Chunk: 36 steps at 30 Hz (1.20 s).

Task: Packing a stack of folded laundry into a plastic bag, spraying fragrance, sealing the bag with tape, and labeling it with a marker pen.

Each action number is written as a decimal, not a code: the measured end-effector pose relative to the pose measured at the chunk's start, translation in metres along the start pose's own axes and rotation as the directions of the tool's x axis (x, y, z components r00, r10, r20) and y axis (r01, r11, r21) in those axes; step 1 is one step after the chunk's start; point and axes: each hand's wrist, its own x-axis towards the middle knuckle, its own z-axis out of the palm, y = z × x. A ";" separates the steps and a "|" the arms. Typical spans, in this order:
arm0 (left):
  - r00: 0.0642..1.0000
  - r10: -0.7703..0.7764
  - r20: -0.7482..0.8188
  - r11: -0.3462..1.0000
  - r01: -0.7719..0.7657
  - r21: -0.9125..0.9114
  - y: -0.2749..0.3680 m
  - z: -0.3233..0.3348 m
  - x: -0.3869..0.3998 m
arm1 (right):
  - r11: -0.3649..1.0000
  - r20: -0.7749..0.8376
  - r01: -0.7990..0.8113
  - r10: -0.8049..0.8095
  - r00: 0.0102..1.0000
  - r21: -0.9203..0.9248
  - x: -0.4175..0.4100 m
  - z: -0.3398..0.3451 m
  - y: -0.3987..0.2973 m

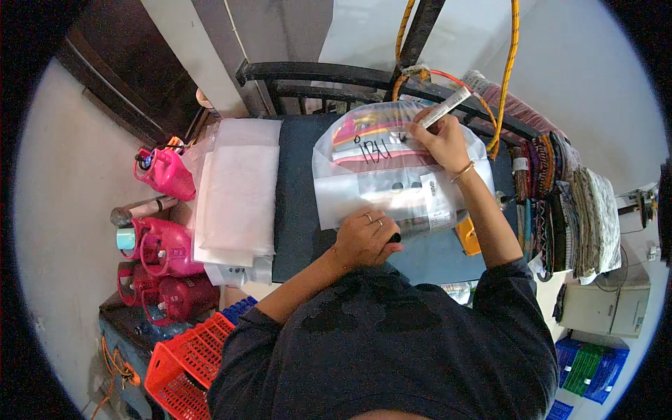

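Observation:
In my right hand [443, 139] is a white marker pen [445, 107], its tip down at a clear plastic bag [336, 194]. Folded striped fabric [375, 137] in several colours shows through the bag. Large black handwriting [374, 149] marks the bag's upper part, and a printed white label [433, 202] sits lower on it. My left hand [365, 239] rests at the bag's near edge, its fingers curled around a small black piece [395, 238] that looks like the pen's cap. The bag lies on a dark tabletop [296, 173].
A pile of empty clear plastic bags [239, 194] lies on the left of the table. Pink gas cylinders [168, 247] stand beyond it, with a red plastic crate [184, 362] nearer me. Stacked folded textiles [583, 226] are on the right. An orange object [467, 236] lies by the bag.

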 end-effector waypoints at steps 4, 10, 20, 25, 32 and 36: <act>1.000 -0.006 0.000 1.000 0.006 -0.022 0.001 0.000 0.002 | 0.997 -0.049 0.064 -0.066 0.997 -0.042 -0.008 0.001 -0.003; 1.000 0.003 -0.002 1.000 -0.003 -0.025 0.000 0.001 0.001 | 0.998 -0.127 0.050 -0.044 0.991 0.044 -0.006 -0.006 0.006; 0.999 -0.026 -0.020 0.999 0.025 -0.034 0.001 0.002 0.000 | 0.993 -0.161 -0.022 0.003 0.987 -0.120 -0.012 -0.008 0.000; 1.000 -0.027 0.001 0.999 0.027 -0.032 0.000 0.003 0.000 | 0.996 -0.133 0.013 -0.025 0.991 -0.090 -0.009 -0.011 0.012; 0.999 -0.013 0.030 1.000 0.013 -0.006 0.002 -0.002 0.001 | 0.981 -0.161 -0.040 0.009 0.987 -0.191 -0.006 -0.016 0.006; 1.000 -0.001 0.002 1.000 0.001 -0.012 0.000 0.001 0.001 | 0.998 -0.215 -0.032 0.019 0.976 -0.055 -0.007 -0.016 0.015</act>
